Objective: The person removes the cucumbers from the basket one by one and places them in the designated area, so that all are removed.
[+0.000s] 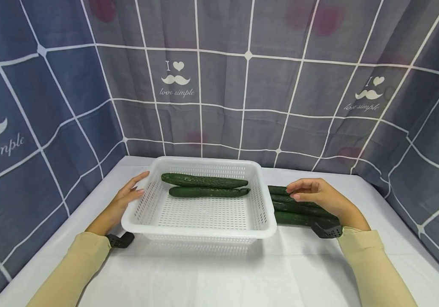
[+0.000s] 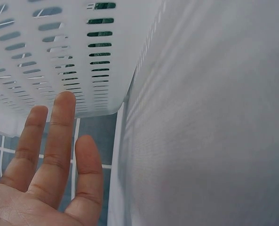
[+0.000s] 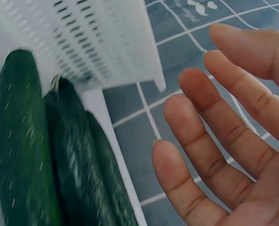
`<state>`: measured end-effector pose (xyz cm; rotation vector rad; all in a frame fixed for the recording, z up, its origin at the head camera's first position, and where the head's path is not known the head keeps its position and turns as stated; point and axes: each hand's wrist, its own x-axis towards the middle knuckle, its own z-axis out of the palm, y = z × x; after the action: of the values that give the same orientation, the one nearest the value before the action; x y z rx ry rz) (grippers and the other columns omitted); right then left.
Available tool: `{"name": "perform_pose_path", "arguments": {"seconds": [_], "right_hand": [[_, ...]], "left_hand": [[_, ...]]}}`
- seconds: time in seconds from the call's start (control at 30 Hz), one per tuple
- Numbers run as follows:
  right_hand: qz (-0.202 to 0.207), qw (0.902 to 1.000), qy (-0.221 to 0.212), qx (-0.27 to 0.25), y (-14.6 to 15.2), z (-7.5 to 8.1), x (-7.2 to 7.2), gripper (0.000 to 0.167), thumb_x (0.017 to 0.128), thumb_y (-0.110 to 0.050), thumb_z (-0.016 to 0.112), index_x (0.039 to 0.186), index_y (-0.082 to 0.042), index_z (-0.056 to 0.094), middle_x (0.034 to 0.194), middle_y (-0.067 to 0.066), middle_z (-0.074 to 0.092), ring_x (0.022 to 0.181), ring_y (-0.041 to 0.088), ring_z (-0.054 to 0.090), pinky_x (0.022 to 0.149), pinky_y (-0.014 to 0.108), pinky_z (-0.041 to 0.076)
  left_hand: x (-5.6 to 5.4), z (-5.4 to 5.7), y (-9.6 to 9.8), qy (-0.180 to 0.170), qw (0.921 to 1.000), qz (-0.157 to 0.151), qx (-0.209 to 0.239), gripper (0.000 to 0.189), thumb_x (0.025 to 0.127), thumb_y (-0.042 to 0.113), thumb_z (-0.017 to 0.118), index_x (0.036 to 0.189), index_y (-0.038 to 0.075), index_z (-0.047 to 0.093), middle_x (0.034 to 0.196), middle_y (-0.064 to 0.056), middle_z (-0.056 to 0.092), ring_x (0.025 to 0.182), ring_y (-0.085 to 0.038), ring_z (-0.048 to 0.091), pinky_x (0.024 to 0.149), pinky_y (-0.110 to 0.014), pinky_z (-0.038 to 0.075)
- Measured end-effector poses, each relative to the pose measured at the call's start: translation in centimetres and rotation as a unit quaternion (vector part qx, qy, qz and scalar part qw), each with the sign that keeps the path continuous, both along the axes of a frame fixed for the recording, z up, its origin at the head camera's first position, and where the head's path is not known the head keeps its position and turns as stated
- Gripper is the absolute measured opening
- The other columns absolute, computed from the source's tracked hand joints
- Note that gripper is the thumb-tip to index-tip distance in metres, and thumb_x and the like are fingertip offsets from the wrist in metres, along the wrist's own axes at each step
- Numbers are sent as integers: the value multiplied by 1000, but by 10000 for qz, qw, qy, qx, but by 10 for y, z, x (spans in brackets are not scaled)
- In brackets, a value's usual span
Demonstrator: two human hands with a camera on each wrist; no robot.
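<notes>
Hovering over long dark-green cucumbers (image 1: 294, 218) beside a white perforated plastic basket (image 1: 200, 233), the right hand (image 1: 321, 195) holds nothing, fingers loosely bent; the left hand (image 1: 120, 202), fingers extended, perhaps touches the basket's left side. Two more cucumbers (image 1: 204, 181) lie inside.

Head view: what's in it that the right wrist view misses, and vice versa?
Head only: the left hand and the inside of the white slotted basket, with two cucumbers lying in it.
Right wrist only: the basket's outer wall facing the loose cucumbers.
Both: right hand, basket, loose cucumbers, grid-patterned cloth.
</notes>
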<state>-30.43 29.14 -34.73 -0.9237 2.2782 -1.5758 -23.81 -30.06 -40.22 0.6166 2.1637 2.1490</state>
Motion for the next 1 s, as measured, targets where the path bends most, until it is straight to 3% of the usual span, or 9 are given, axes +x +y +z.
{"name": "perform_pose_path", "arguments": {"seconds": [0.2,0.4,0.53,0.8,1.0], "right_hand": [[284,9993,-97,-236,-17,13,-7,30,101,8,64,124,-7,77,120,-3,77,108,13,75,92,29,60],[434,9988,-80,-220,-35,31,-14,31,101,8,64,121,-10,78,118,-4,78,106,13,74,92,30,60],[396,9989,-122,-196,-48,42,-16,27,101,6,65,122,-6,77,118,-3,78,106,15,74,92,31,60],[372,9992,-70,-110,-72,55,-25,29,103,5,63,129,16,65,121,7,77,106,19,74,92,34,60],[354,9992,-162,120,-90,61,-31,35,103,1,63,134,16,62,123,4,75,111,25,72,94,35,59]], "left_hand": [[-2,-1,0,6,10000,-69,60,54,114,12,42,159,42,45,136,0,59,110,-15,69,82,-34,63],[-1,1,0,-11,10000,-4,-31,54,114,13,43,160,43,44,136,0,59,111,-15,69,82,-35,63],[-1,1,-1,-22,10000,35,-52,55,114,14,43,160,44,45,138,0,58,112,-15,68,83,-35,62],[0,0,-1,-44,9999,74,-84,55,114,15,43,161,43,43,139,0,54,114,-14,67,84,-35,62],[1,-1,0,22,10000,54,-49,55,114,14,43,160,43,45,138,-1,55,113,-15,67,83,-35,62]]}}
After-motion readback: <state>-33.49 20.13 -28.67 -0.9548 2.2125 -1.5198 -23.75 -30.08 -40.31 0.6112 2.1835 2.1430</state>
